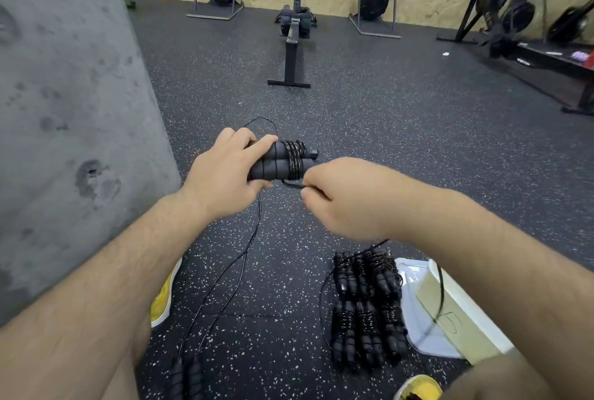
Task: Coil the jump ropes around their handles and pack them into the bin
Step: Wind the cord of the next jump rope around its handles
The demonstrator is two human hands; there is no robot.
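Observation:
My left hand (225, 171) grips a pair of black foam jump rope handles (276, 162) held side by side, with several turns of black cord wound round them. My right hand (344, 197) pinches the loose cord just under the handles' right end. A slack loop of cord (257, 226) hangs down to the floor. Several coiled jump ropes (366, 306) lie in two rows on the floor at lower right. Beside them sits the white bin (463, 303), partly hidden by my right forearm. Another pair of handles (186, 377), uncoiled, lies at the bottom.
A grey concrete pillar (74, 110) stands close on the left. Rowing machines (297, 14) line the far plywood wall. My yellow shoes (165, 297) rest on the speckled black rubber floor (401, 129). A low black bench (559, 65) stands at far right.

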